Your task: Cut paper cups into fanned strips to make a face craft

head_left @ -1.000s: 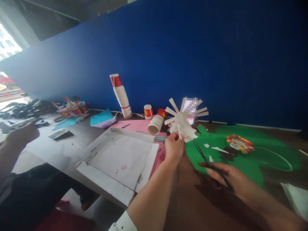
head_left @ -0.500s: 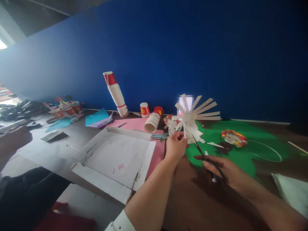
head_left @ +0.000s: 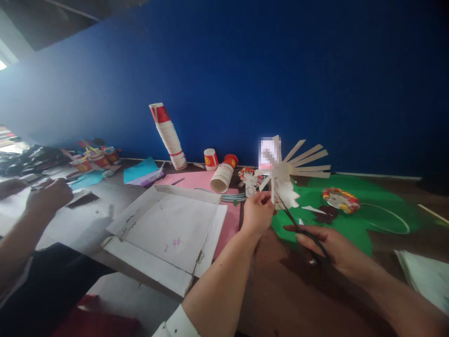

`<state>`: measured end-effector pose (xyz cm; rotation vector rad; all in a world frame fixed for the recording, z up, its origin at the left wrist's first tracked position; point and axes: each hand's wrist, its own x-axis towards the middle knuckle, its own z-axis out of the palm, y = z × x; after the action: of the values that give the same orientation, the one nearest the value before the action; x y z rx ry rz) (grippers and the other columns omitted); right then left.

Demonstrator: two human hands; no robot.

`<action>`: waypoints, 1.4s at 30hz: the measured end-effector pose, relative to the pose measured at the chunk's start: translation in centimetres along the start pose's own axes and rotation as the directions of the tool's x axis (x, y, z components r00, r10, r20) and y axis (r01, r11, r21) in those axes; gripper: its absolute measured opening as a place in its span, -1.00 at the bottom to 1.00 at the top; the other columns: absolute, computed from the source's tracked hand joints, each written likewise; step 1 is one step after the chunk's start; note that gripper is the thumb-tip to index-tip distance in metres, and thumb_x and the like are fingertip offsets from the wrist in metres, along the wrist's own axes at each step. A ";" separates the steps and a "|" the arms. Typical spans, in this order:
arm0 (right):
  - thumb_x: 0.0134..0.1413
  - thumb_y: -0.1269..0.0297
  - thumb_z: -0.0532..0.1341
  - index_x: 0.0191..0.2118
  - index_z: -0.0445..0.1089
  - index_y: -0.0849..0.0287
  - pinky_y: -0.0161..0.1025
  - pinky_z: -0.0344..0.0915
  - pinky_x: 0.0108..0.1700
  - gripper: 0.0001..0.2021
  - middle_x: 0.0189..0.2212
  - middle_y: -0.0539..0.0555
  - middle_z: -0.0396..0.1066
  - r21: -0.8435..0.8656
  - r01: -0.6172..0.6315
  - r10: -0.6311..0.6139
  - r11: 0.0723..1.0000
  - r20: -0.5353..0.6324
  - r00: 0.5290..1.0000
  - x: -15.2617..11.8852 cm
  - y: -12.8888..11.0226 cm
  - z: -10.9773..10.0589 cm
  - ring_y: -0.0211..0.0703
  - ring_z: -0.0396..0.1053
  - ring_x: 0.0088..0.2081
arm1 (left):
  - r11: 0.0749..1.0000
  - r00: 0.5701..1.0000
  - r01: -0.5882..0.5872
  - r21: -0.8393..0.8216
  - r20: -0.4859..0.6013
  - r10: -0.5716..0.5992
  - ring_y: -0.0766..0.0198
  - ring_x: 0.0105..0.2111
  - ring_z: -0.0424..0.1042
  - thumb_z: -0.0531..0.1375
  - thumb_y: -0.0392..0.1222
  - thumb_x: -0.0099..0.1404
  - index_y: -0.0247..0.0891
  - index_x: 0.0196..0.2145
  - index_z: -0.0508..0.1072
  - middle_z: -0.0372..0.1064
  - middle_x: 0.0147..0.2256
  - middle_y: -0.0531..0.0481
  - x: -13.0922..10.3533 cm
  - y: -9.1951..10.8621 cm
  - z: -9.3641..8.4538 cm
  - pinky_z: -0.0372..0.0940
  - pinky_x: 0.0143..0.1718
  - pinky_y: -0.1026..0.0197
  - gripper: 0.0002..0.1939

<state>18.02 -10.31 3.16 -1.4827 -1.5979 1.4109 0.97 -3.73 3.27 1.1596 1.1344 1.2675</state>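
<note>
My left hand (head_left: 259, 213) pinches the lower left edge of a white paper cutout (head_left: 285, 189), whose long strips fan out at the top. In my right hand (head_left: 324, 245) is a pair of black scissors (head_left: 293, 219), with its blades at the cutout's lower part, close to my left fingertips. Beneath and behind them lies a green sheet (head_left: 382, 196) with white scraps (head_left: 313, 209) on it. A ring wound in red and yellow (head_left: 342, 201) rests on the sheet to the right.
At the left lies a shallow white box (head_left: 175, 229) beside a pink sheet (head_left: 227, 229). A tall leaning stack of paper cups (head_left: 170, 140) stands behind it, near a blue wall (head_left: 224, 84). Another person's hands (head_left: 49, 199) are at the far left. White papers (head_left: 424, 276) lie at the right.
The strips of the cutout have shifted right, and its lower part has turned somewhat. The other person's hands have come further into view at the left. My hands have barely moved.
</note>
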 end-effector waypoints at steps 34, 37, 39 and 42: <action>-0.01 -0.34 0.27 -0.20 0.58 0.18 -0.28 0.14 -0.52 -0.39 -0.65 -0.03 0.27 -0.010 0.051 -0.051 0.999 -0.007 0.999 0.1 0.6 0.1 -0.26 0.19 -0.56 | 0.981 0.996 -0.036 0.191 -0.078 0.052 0.34 -0.48 0.31 0.25 -0.23 0.21 -0.27 -0.40 0.50 0.37 -0.50 0.09 -0.2 -0.3 0.0 0.24 -0.40 0.32 -0.93; 0.02 -0.33 0.26 -0.20 0.57 0.18 -0.28 0.17 -0.50 -0.40 -0.62 -0.03 0.28 0.005 0.036 -0.036 0.999 0.002 0.999 0.0 0.7 0.0 -0.27 0.20 -0.55 | 0.982 0.995 -0.030 0.186 -0.088 0.048 0.35 -0.49 0.30 0.24 -0.24 0.22 -0.27 -0.41 0.49 0.36 -0.51 0.09 -0.2 -0.2 0.0 0.23 -0.41 0.32 -0.93; 0.02 -0.33 0.25 -0.21 0.56 0.18 -0.27 0.20 -0.48 -0.41 -0.59 -0.03 0.29 0.020 0.034 -0.034 0.999 0.012 0.999 -0.1 0.5 0.0 -0.25 0.23 -0.53 | 0.977 0.994 -0.037 0.208 -0.097 0.058 0.33 -0.47 0.32 0.25 -0.21 0.22 -0.26 -0.39 0.49 0.34 -0.50 0.09 -0.1 -0.3 -0.1 0.26 -0.39 0.30 -0.92; -0.06 -0.38 0.26 -0.22 0.54 0.17 -0.25 0.21 -0.47 -0.36 -0.58 -0.03 0.30 0.035 0.018 -0.018 0.999 0.005 1.000 -0.2 -0.1 0.2 -0.23 0.25 -0.52 | 0.971 0.994 -0.048 0.234 -0.089 0.071 0.31 -0.48 0.33 0.25 -0.17 0.22 -0.26 -0.37 0.50 0.32 -0.52 0.08 -0.1 -0.4 -0.2 0.29 -0.38 0.27 -0.90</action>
<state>17.85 -10.52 3.18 -1.4421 -1.5782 1.4272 0.86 -3.80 2.87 1.3240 1.3564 1.2728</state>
